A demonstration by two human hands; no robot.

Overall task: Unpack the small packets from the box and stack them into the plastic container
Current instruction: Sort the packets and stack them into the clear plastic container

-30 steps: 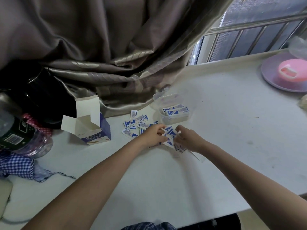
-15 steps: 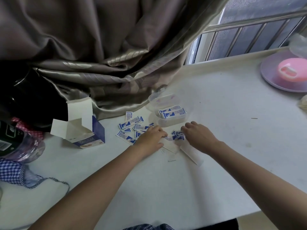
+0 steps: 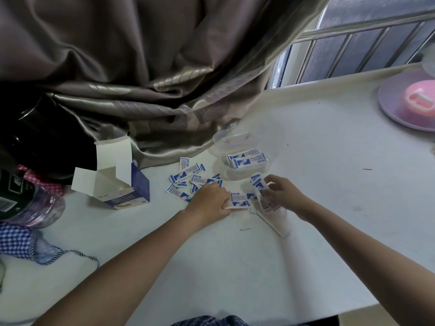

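Gathering packets on the white counter [image 3: 329, 142], both hands are down among the scatter: the left hand [image 3: 210, 200] lies knuckles-up, fingers curled over the loose packets [image 3: 188, 176], and its tips press one flat packet [image 3: 239, 200] lying between the two hands. The right hand [image 3: 281, 193] has its fingers curled round a small bunch of packets [image 3: 258, 184] that stands tilted on edge against its fingertips. Just beyond the right hand sits the clear plastic container [image 3: 244, 170], lid hinged open away from the hands, with a few packets already lying flat inside. Out past the left hand, well apart to its left, the cardboard box [image 3: 122, 184] stands with its flaps open. A folded white paper slip [image 3: 275, 220] lies under and just behind the right hand. Farther off to the right rests a purple plate [image 3: 395, 107].
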